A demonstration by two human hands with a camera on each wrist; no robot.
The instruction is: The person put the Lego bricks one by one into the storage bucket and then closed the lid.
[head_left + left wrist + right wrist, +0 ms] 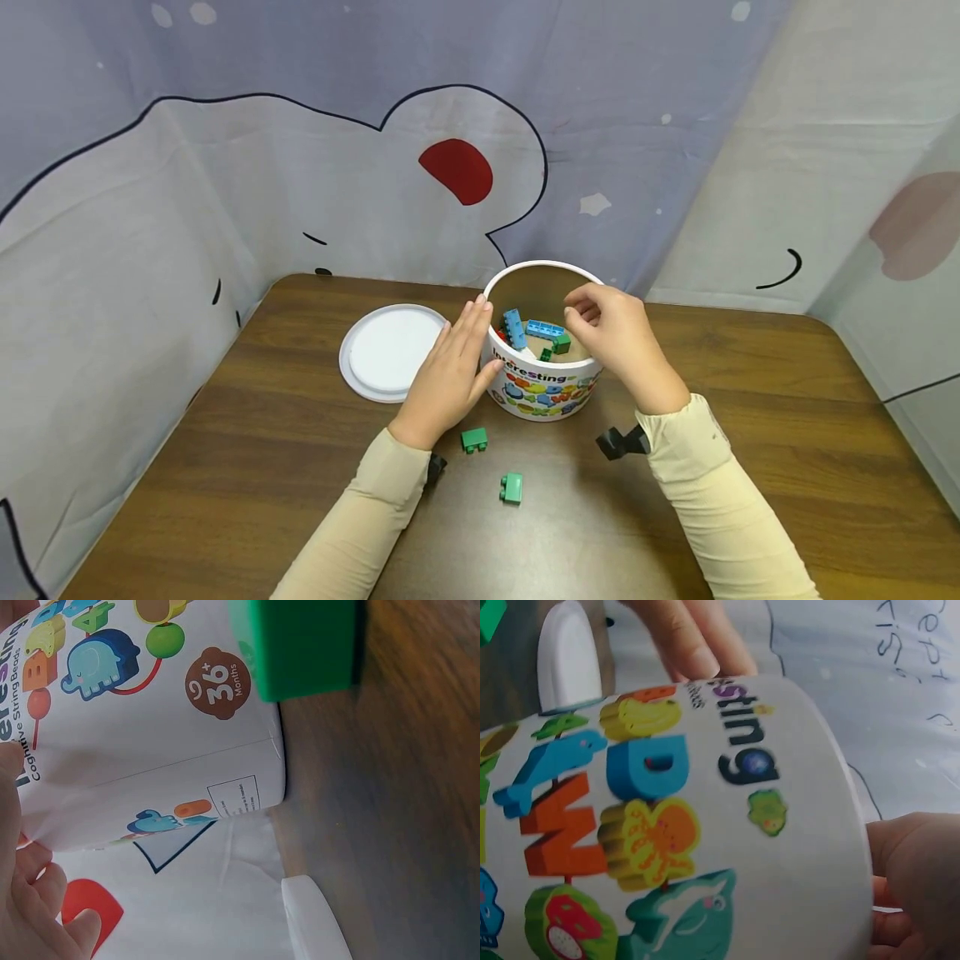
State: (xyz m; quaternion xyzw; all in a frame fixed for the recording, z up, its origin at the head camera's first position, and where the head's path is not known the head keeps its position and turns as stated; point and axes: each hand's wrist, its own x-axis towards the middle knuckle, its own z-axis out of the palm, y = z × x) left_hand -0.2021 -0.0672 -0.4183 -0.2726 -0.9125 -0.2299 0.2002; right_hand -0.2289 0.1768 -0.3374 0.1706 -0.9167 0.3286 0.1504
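Note:
A white bucket (543,408) with colourful printed pictures stands on the table. Inside it lie two light blue toy bricks (545,329), green bricks (561,343) and a bit of red. My left hand (450,371) rests its straight fingers against the bucket's left side, fingertips up at the rim. Over the right part of the rim is my right hand (611,329), its fingers loosely bent above the opening, and nothing shows between them. Two more green bricks, one nearer the bucket (473,439) and one closer to me (512,488), lie on the table in front.
To the left of the bucket a round white lid (390,350) lies flat on the brown wooden table (300,467). Behind the table hangs a printed cloth (337,183). Black straps with small mounts (621,443) sit at the wrists.

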